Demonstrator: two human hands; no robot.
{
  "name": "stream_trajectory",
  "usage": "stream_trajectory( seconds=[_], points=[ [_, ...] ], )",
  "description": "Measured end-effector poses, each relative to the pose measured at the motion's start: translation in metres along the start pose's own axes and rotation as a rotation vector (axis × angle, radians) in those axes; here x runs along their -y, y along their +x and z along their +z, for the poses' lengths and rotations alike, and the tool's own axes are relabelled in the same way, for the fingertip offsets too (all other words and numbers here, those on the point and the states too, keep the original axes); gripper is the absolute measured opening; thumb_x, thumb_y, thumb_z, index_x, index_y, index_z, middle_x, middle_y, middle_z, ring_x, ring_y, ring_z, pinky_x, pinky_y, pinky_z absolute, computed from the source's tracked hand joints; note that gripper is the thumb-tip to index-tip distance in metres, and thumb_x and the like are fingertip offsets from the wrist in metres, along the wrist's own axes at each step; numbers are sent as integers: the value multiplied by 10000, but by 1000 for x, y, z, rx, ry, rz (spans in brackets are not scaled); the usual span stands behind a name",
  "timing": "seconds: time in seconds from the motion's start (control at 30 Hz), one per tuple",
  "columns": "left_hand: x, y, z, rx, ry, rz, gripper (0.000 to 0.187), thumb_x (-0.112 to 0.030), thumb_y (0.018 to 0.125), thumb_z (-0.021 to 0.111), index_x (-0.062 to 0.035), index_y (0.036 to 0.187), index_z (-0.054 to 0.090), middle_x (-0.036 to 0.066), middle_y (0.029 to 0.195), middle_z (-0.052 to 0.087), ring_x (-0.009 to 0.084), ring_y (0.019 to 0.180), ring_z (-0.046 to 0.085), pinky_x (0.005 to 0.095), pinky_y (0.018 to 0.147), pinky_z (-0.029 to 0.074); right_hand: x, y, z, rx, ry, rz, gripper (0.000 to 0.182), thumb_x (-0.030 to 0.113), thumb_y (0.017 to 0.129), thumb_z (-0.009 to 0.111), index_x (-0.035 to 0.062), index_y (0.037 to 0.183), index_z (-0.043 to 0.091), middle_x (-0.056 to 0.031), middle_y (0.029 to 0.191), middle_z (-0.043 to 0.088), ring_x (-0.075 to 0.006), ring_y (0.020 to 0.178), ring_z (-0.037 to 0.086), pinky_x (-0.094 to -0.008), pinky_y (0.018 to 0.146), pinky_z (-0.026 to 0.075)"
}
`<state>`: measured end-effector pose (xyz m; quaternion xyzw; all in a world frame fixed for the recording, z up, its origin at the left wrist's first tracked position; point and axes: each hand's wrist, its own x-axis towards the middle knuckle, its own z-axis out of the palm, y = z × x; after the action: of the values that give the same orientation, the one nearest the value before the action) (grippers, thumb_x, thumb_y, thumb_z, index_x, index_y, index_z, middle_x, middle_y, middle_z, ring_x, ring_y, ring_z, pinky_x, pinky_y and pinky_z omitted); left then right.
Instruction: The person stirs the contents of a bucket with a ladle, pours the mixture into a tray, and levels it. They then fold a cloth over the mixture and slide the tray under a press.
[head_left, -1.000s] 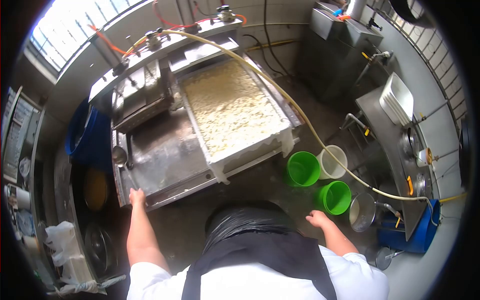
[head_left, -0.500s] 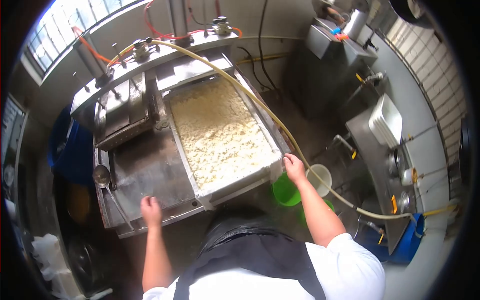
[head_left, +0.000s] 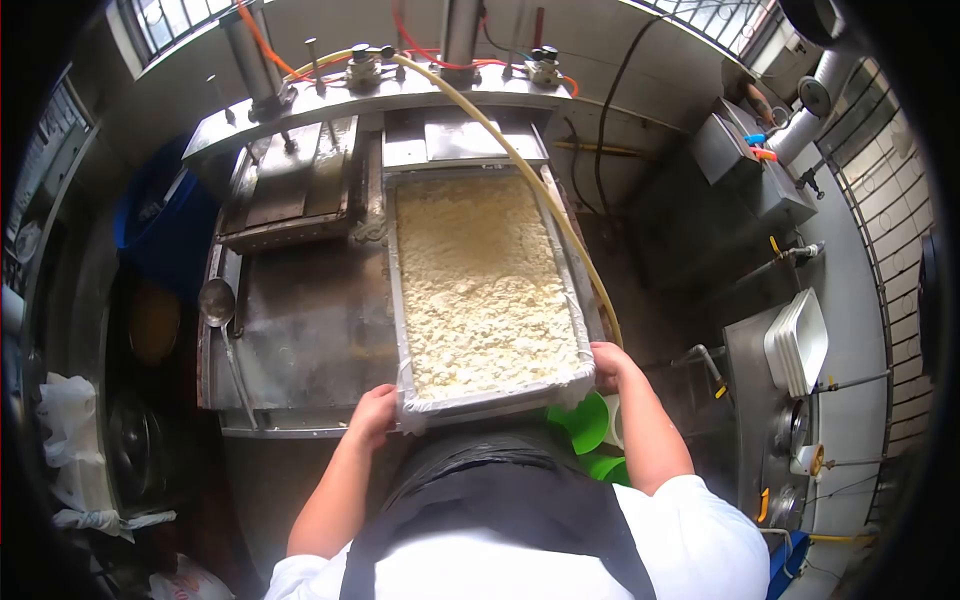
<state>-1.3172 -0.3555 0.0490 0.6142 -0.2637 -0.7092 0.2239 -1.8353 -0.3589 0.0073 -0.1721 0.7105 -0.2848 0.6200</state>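
Observation:
A long rectangular tray lined with pale cloth (head_left: 500,397) lies lengthwise on the metal bench, its near end close to my apron. White, crumbly curd (head_left: 490,310) fills it, smoother at the far end and lumpier near me. At the near left corner, my left hand (head_left: 374,414) has its fingers closed against the tray's side. My right hand (head_left: 610,366) grips the near right corner, its fingertips partly hidden by the tray and cloth.
A press frame (head_left: 400,90) with upright cylinders spans the back of the bench. Left of the tray lie a perforated pressing box (head_left: 290,225) and a long ladle (head_left: 222,320). A yellow hose (head_left: 545,190) runs along the right side. Green buckets (head_left: 582,422) stand below.
My left hand has moved right from above the bench to the tray's near left corner. My right hand now holds the near right corner. My view has turned, so the tray looks straighter.

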Motion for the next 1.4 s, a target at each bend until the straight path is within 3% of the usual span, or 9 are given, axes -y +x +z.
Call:
stream_trajectory(
  seconds=[0.23,0.37,0.63,0.77,0.93,1.0,1.1,1.17,1.4],
  points=[
    [-21,-76,-28,-105,-5,341,123,-164,951,651,-58,1000,689,-25,826,653,70,693,580,242,596,440,23,-19,-36,192,-65,-48,185,149,926,745,21,1057,714,-33,928,707,-138,809,672,-296,703,556],
    [-27,-91,13,-775,1159,719,321,-255,962,694,16,1130,658,169,1063,669,338,988,662,426,856,530,9,-12,-43,-68,-130,-547,155,186,921,732,49,918,660,37,776,579,-70,684,500,-241,599,405],
    [-82,-64,246,389,53,177,321,-309,1088,573,-18,1196,657,83,1011,719,166,861,693,288,754,568,64,-119,-3,-128,-180,-973,128,107,954,675,5,1021,636,-87,876,653,-161,778,612,-313,724,522],
    [-81,-19,313,422,-267,51,350,-317,1089,568,-6,1225,654,72,1027,725,159,909,698,305,773,564,86,-166,4,359,-550,-1441,148,75,901,692,3,1030,687,-168,956,707,-342,923,689,-423,817,563],
    [-71,-17,327,194,3,278,331,-92,932,670,14,1239,606,113,1068,724,190,948,703,361,854,571,98,-78,4,-132,-307,-1031,254,200,1026,584,-30,1040,692,-184,920,715,-331,872,707,-399,804,556],
    [-58,-31,316,92,308,389,343,-99,899,647,45,1207,597,185,1067,714,284,975,703,399,880,556,96,0,8,57,-63,-436,326,347,1086,529,57,1112,677,-13,842,689,-137,730,591,-351,662,494],
    [-61,-73,293,-54,965,437,325,-98,862,594,90,1125,573,357,1085,647,511,1056,636,539,948,506,122,64,22,279,268,-9,476,492,1091,476,65,1205,653,-86,983,724,-203,857,678,-425,743,528],
    [-63,-96,274,-106,1058,357,257,-107,868,587,68,1055,609,334,1071,658,503,1040,638,549,936,507,135,108,40,396,506,-58,364,380,1092,506,101,1274,652,-130,1119,738,-339,1159,675,-473,964,548],
    [-45,-102,231,-37,867,386,232,-126,895,533,25,1020,659,277,977,682,445,972,662,496,882,526,187,121,46,46,614,-505,175,162,1050,588,186,883,544,49,924,585,-122,895,594,-345,928,517]
  ],
)
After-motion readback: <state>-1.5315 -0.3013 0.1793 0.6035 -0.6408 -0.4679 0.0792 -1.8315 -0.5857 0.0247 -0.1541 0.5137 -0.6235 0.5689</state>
